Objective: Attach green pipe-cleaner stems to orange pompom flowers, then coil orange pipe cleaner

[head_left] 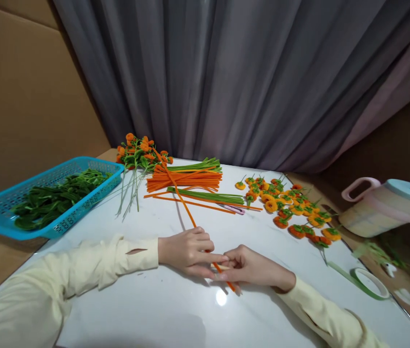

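Note:
My left hand (186, 252) is closed around a long orange pipe cleaner (186, 210), which slants from the far left down between my hands. My right hand (250, 267) pinches the same pipe cleaner near its lower end, its fingertips touching those of my left hand. A thin pale piece shows between the fingers, too small to name. Beyond my hands lie a pile of orange pipe cleaners (183, 180) and a bundle of green pipe cleaners (212, 195). A lilac-handled tool (232, 209) lies partly hidden under that bundle.
A blue basket (112, 180) of green fuzzy leaves (60, 197) stands left. Finished orange flowers on stems (139, 150) lie at the back. Several yellow and orange flower heads (270, 206) spread right, near a roll of green tape (372, 284) and a tumbler (382, 208).

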### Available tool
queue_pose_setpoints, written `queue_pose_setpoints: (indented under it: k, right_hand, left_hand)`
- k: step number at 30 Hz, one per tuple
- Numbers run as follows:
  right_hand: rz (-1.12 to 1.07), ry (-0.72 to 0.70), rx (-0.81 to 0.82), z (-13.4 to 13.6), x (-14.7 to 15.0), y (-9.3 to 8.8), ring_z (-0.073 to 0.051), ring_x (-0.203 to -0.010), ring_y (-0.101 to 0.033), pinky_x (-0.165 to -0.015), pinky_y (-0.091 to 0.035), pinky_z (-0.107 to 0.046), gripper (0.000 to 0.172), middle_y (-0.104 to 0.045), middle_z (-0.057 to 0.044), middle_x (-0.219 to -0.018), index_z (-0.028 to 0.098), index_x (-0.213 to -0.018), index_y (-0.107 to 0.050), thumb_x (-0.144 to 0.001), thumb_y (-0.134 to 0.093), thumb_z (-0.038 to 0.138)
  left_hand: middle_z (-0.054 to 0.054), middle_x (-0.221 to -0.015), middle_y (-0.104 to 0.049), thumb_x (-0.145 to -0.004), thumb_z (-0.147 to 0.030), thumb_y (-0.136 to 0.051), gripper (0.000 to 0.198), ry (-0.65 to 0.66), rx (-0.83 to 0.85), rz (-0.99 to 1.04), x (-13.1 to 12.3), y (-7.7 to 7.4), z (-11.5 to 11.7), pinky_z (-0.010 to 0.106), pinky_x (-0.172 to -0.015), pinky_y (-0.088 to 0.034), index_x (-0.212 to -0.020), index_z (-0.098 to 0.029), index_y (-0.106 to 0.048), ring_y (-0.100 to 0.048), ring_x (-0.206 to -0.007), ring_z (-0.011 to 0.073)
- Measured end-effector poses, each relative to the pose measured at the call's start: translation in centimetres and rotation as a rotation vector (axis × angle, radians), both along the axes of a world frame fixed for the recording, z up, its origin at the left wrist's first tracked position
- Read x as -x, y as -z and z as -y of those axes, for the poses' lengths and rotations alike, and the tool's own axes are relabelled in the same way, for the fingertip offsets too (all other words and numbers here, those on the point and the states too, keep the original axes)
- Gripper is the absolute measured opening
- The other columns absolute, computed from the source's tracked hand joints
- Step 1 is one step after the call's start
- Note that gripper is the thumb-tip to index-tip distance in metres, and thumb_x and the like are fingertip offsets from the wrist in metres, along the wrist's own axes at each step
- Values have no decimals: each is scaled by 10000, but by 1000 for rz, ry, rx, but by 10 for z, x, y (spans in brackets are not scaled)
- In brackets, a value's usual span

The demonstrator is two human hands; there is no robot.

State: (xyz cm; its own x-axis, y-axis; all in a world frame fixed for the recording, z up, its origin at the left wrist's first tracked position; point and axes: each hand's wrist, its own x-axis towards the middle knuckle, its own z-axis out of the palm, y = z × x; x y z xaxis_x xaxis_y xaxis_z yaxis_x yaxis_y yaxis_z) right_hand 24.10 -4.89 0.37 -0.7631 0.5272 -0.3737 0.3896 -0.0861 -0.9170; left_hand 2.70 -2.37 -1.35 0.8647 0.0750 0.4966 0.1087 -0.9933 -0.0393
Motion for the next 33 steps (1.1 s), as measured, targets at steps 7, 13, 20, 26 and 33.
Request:
queue_pose_setpoints:
  k: [7, 13, 20, 26, 33]
  right_hand:
    - [56, 25, -36, 0, -2, -2, -44, -393, -383, -406, -244, -179, 442, -529, 22, -458, 115, -624, -570, -762, -602, 534]
    - [46, 79, -126, 3, -1, 3, -50, -383, -375, -414, -279, -184, 456, -495, 28, -445, 128, -582, -545, -782, -573, 537]
    - [125, 216, -647, 4, 0, 9, -59, -444, -262, -445, -239, -205, 479, -346, 51, -450, 153, -511, -452, -871, -457, 470]
    - [195, 130, -1097, 12, 1, 17, -69, -441, -314, -468, -223, -231, 409, -439, 18, -522, 161, -604, -495, -934, -359, 360]
    - [243, 67, -1326, 12, 4, 20, -74, -420, -339, -477, -190, -261, 393, -494, 1, -536, 158, -654, -534, -941, -372, 371]
  left_hand:
    - [58, -774, -624, -895, -406, -436, 411, -39, 27, 17, 0, -1, -1, 334, -721, -351, -1187, -117, -459, -527, -694, 173]
    - [98, -967, -632, -871, -339, -477, 280, -107, -117, 199, 4, -2, 3, 332, -817, -367, -1082, -155, -487, -524, -895, 200]
    - [-12, -460, -463, -858, -289, -452, 348, -141, -147, 176, 5, -3, 4, 330, -630, -311, -529, -182, -418, -422, -538, 143]
    - [18, -581, -565, -890, -316, -427, 280, -271, 240, 107, 1, -8, 1, 329, -701, -344, -709, -161, -574, -482, -606, 148]
    - [16, -602, -604, -942, -314, -337, 465, -166, 923, 16, -1, -15, -1, 191, -665, -428, -591, -137, -585, -556, -593, 94]
